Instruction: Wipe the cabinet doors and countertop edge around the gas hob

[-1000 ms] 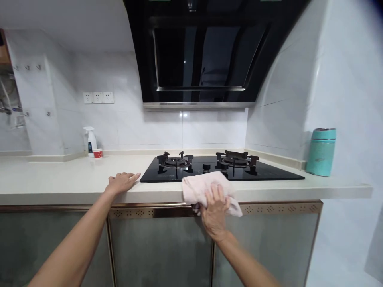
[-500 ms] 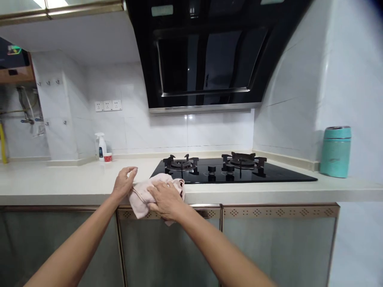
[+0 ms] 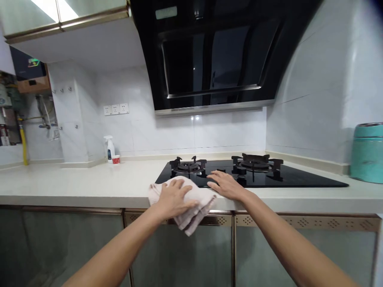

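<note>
1. The left hand (image 3: 173,197) lies palm down, fingers spread, pressed flat on a pale pink cloth (image 3: 191,207) at the front edge of the countertop (image 3: 89,185).
2. The cloth is bunched under that hand; its folded end hangs over the counter lip at about 5 o'clock from the hand, in front of the perforated metal trim (image 3: 269,221).
3. The right hand (image 3: 226,184) rests open and flat, holding nothing, at 2 o'clock from the left hand and just beside the cloth; whether it touches the cloth cannot be told. Its fingertips lie on the front edge of the black glass gas hob (image 3: 299,179).
4. The hob carries two burners: the left burner (image 3: 188,164) at 12 o'clock from the cloth, the right burner (image 3: 257,161) at 2 o'clock.
5. A black range hood (image 3: 215,52) hangs above the hob.
6. Far off at 10 o'clock from the cloth, a white spray bottle (image 3: 109,148) stands against the wall, with a small red cup (image 3: 116,159) just beside it.
7. A teal canister (image 3: 367,152) stands at 3 o'clock, at the right end of the counter, well apart from both hands.
</note>
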Action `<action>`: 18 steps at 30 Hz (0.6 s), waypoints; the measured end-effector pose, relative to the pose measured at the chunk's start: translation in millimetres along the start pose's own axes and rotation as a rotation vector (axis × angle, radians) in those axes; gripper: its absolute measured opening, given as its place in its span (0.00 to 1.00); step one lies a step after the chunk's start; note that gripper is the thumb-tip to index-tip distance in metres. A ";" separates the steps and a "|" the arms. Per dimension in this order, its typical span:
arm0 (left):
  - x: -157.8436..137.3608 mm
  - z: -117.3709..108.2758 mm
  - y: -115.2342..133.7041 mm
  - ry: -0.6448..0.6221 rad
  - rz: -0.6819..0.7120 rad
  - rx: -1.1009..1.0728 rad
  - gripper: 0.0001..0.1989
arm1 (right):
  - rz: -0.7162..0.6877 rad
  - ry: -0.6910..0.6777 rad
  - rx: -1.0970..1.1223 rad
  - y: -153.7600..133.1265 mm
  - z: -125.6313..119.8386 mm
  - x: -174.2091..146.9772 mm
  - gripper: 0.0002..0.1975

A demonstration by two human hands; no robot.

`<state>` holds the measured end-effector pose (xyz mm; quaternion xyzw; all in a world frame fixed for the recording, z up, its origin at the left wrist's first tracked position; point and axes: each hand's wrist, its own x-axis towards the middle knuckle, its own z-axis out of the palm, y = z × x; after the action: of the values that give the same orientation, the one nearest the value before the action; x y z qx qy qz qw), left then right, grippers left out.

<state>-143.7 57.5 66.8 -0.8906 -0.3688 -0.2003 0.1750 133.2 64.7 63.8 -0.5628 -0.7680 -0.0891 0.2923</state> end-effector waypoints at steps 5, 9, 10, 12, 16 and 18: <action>49.3 3.4 1.6 -0.218 -0.021 -0.165 0.34 | -0.087 -0.197 -0.031 9.4 10.3 2.0 0.24; 78.2 6.3 -40.7 -0.324 -0.165 -0.159 0.32 | -0.050 -0.177 -0.023 9.1 7.1 -1.2 0.25; 81.0 7.4 -54.3 -0.326 -0.201 -0.149 0.31 | -0.025 -0.168 -0.034 7.5 5.6 -2.4 0.26; 80.6 8.9 -82.5 -0.320 -0.282 -0.134 0.30 | 0.016 -0.163 -0.057 3.2 2.2 -4.4 0.26; 56.4 3.8 -140.5 -0.314 -0.484 -0.061 0.29 | 0.052 -0.205 -0.047 -4.2 -4.4 -6.6 0.25; 32.8 -4.5 -169.9 -0.313 -0.583 -0.005 0.30 | 0.062 -0.220 -0.032 -5.3 -6.2 -6.7 0.24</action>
<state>-247.0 187.9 114.5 -0.7681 -0.6300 -0.1033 0.0494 131.8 54.5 66.2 -0.5974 -0.7761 -0.0300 0.1997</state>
